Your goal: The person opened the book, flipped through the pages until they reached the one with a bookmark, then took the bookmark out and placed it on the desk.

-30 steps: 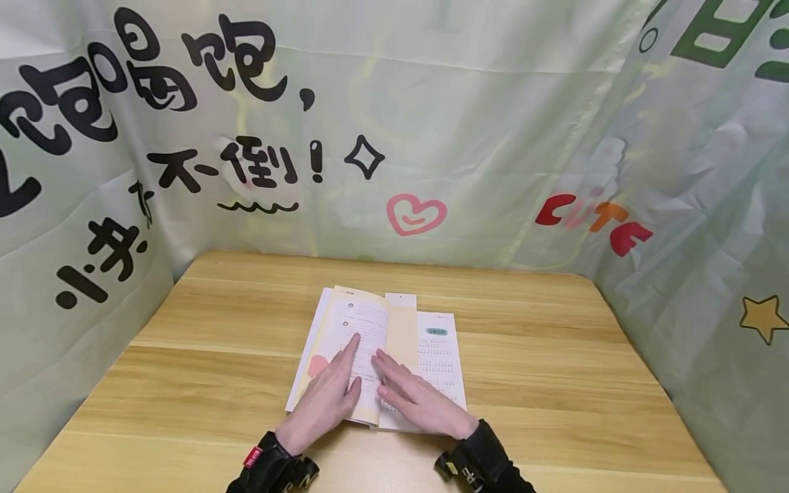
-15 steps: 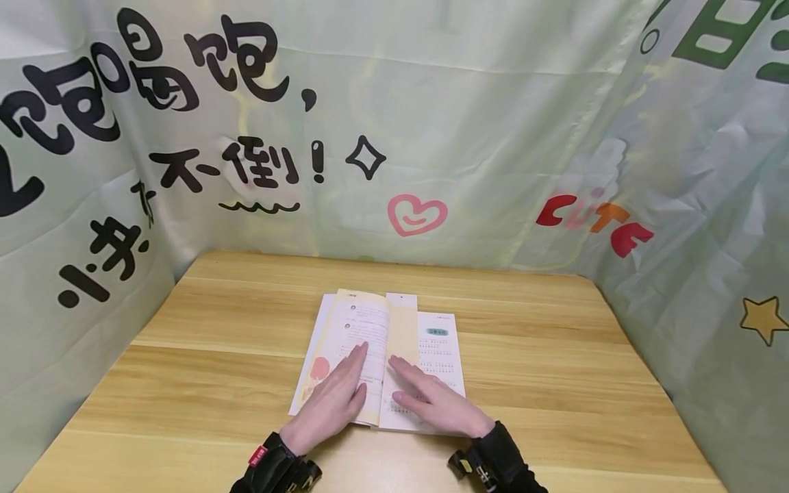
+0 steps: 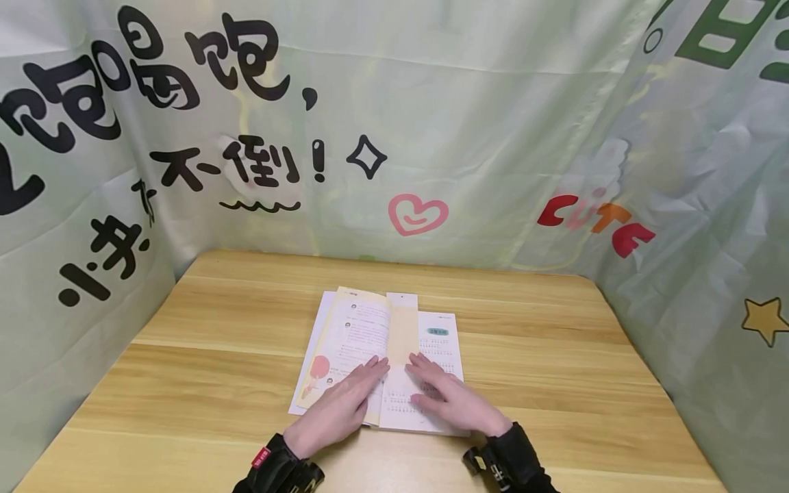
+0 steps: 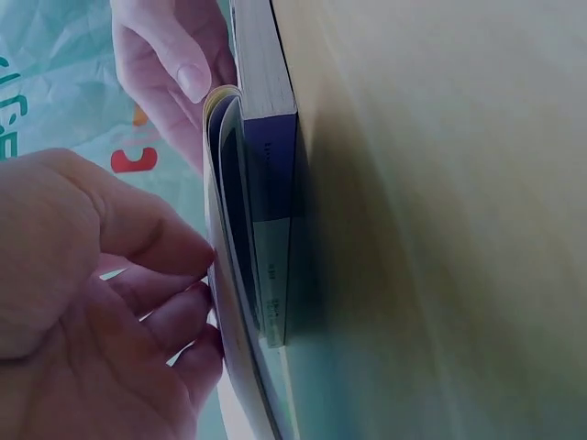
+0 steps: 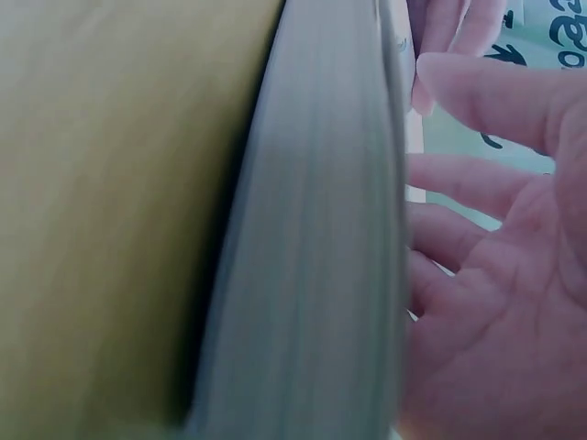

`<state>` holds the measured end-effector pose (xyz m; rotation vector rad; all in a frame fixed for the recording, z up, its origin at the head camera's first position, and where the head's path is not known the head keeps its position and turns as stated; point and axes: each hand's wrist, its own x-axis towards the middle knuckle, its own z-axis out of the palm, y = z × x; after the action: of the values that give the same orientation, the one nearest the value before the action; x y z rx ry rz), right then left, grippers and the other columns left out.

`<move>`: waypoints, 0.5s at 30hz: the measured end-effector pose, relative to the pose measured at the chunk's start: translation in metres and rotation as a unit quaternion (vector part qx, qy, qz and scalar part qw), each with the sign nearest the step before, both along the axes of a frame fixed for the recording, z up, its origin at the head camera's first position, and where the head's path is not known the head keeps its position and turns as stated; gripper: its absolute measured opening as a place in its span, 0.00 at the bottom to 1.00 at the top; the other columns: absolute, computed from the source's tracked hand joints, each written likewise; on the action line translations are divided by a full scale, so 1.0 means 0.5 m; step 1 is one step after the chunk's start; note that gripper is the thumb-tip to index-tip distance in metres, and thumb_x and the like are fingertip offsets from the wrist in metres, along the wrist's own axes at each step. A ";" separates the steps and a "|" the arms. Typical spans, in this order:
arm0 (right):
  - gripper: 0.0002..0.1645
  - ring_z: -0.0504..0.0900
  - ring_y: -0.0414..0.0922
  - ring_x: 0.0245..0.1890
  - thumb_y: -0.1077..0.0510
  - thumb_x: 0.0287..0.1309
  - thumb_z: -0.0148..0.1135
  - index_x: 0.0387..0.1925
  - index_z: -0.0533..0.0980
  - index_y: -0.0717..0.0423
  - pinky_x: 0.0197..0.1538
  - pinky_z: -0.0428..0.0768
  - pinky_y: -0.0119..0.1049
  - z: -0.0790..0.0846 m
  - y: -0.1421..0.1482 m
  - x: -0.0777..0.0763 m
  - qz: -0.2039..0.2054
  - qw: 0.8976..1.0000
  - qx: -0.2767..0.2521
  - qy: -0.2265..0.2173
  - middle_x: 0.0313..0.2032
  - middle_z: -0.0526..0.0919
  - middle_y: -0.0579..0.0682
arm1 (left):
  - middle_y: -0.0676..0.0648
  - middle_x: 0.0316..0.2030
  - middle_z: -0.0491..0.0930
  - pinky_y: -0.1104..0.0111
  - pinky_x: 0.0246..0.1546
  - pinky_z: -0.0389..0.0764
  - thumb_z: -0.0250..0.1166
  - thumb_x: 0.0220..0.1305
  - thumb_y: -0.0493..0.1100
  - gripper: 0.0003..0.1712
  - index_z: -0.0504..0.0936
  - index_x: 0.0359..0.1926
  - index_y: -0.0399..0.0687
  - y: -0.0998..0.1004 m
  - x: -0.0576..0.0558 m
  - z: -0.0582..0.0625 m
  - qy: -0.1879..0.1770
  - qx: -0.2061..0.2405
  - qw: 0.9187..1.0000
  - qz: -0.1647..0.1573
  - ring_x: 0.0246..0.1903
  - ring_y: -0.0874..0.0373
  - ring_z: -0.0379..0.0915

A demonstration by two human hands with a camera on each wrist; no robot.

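Observation:
An open book (image 3: 364, 325) lies on the table, its thick page block (image 5: 307, 229) under the right page. A pale beige strip (image 3: 403, 329) lies along the middle fold, and its top stands out above the right page. My left hand (image 3: 339, 407) rests on the lower part of the left page, fingertips at the fold. On the right page lies my right hand (image 3: 459, 400), fingers spread and nearly straight. From the left wrist view, the left fingertips touch the thin, bowed left leaves (image 4: 234, 211), beside the thick spine (image 4: 271, 183).
The wooden table (image 3: 216, 370) extends around the book on every side. Behind it hangs a pale green cloth (image 3: 481, 150) printed with black characters, a pink heart (image 3: 418, 215) and a star (image 3: 764, 320). Both wrists wear black straps with small cameras.
My left fingers have slid down and right across the left page to the fold. My right hand has moved rightward, away from the fold, over the right page. The book stays nearly in place.

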<state>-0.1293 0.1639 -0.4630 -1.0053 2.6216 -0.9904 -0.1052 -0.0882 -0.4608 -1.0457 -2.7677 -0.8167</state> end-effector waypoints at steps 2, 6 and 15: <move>0.33 0.52 0.58 0.70 0.50 0.67 0.53 0.67 0.64 0.66 0.69 0.57 0.60 0.001 0.001 -0.001 -0.007 1.000 -0.005 0.003 0.70 0.57 0.65 | 0.39 0.68 0.63 0.53 0.67 0.63 0.52 0.62 0.28 0.30 0.66 0.67 0.35 0.001 0.000 0.000 0.003 -0.005 1.000 -0.003 0.67 0.48 0.54; 0.35 0.55 0.59 0.68 0.53 0.67 0.55 0.67 0.61 0.70 0.68 0.58 0.58 0.006 -0.001 -0.002 -0.026 0.999 -0.034 -0.011 0.69 0.58 0.67 | 0.39 0.68 0.63 0.53 0.67 0.62 0.52 0.62 0.29 0.28 0.69 0.65 0.34 0.002 0.001 -0.001 0.007 -0.014 1.000 -0.005 0.68 0.48 0.54; 0.38 0.56 0.60 0.67 0.58 0.66 0.55 0.68 0.54 0.76 0.68 0.57 0.58 0.026 -0.014 -0.008 -0.106 0.968 -0.178 -0.139 0.68 0.56 0.70 | 0.38 0.67 0.65 0.53 0.68 0.63 0.51 0.67 0.34 0.24 0.71 0.63 0.33 0.005 0.003 0.001 0.015 -0.010 1.000 -0.005 0.68 0.48 0.54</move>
<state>-0.1334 0.1569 -0.4502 -0.5921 2.4004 -1.5681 -0.1039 -0.0857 -0.4605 -1.0681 -2.7531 -0.7699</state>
